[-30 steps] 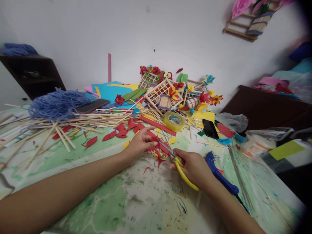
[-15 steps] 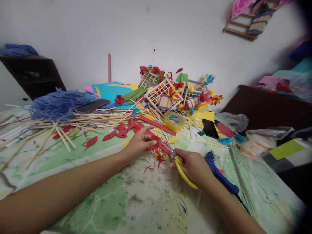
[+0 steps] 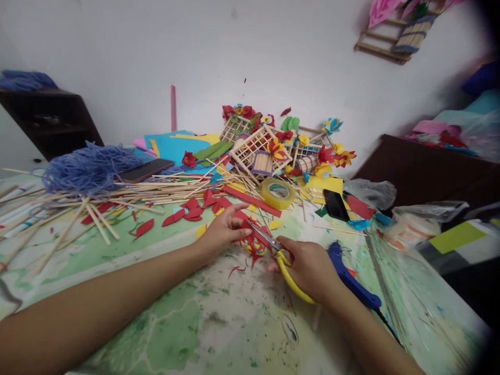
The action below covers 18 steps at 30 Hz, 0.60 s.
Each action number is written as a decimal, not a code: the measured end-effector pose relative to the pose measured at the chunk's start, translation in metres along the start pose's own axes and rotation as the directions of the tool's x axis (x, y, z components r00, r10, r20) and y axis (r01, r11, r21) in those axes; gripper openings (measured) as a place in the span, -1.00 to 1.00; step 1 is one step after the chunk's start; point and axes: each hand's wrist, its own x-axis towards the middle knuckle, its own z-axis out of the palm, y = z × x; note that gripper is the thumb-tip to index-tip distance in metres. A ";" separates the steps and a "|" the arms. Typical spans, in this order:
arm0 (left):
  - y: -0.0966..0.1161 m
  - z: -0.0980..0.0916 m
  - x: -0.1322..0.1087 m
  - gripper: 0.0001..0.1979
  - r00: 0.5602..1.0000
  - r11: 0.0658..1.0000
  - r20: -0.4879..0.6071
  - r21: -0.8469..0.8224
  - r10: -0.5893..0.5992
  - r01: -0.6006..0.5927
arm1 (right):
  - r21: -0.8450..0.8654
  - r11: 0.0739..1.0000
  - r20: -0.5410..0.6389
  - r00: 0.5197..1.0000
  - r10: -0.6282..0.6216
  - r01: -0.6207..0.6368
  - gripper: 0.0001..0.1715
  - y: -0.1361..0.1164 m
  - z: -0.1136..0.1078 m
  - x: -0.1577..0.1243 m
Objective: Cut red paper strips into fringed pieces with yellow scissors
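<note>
My right hand (image 3: 308,265) is closed round the yellow handles of a pair of scissors (image 3: 291,276), whose metal blades point up and left. Close to the blade tips, my left hand (image 3: 223,232) pinches a strip of red paper (image 3: 261,234) between thumb and fingers. Red paper scraps (image 3: 254,256) with some yellow bits lie on the table just under the blades. Several cut red petals (image 3: 192,208) rest beyond my left hand. A roll of clear yellow tape (image 3: 278,193) lies behind the scissors.
Blue yarn (image 3: 88,166), a phone (image 3: 146,170) and many thin sticks (image 3: 156,188) lie at the left. Small stick frames with paper flowers (image 3: 261,151) stand against the wall. A black phone (image 3: 336,205) and a blue glue gun (image 3: 351,278) are right of my hands.
The whole view has shifted slightly, moving things a little left in the picture. Both hands keep nearly the same pose, and the scissor blades look a little more closed.
</note>
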 end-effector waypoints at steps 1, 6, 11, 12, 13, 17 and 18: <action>-0.001 0.000 0.000 -0.32 1.000 1.000 -0.001 0.002 -0.003 0.003 | -0.001 1.000 -0.002 1.000 -0.003 0.003 -0.50 0.000 0.000 0.000; -0.004 -0.002 0.003 -0.30 1.000 1.000 0.012 0.011 -0.006 0.006 | -0.019 1.000 -0.005 1.000 -0.009 0.009 -0.52 0.001 -0.001 0.000; -0.004 -0.002 0.003 -0.30 1.000 1.000 0.010 0.024 -0.003 0.003 | -0.044 0.999 -0.005 1.000 0.015 -0.016 -0.59 -0.001 -0.002 0.000; -0.004 -0.002 0.002 -0.31 1.000 1.000 -0.001 0.027 -0.002 0.002 | -0.052 0.998 -0.013 0.999 0.029 -0.030 -0.60 -0.001 -0.002 0.000; -0.004 -0.002 0.002 -0.32 1.000 1.000 -0.013 0.029 -0.003 0.003 | -0.059 0.997 -0.023 0.999 0.047 -0.048 -0.61 0.000 -0.002 0.000; -0.003 -0.007 0.007 -0.37 0.998 0.999 -0.069 0.046 0.014 -0.011 | -0.074 0.991 -0.066 0.992 0.108 -0.113 -0.60 0.004 0.000 0.001; -0.002 -0.010 0.009 -0.39 0.996 0.998 -0.081 0.055 0.028 -0.024 | -0.074 0.989 -0.074 0.990 0.120 -0.126 -0.59 0.005 0.000 0.002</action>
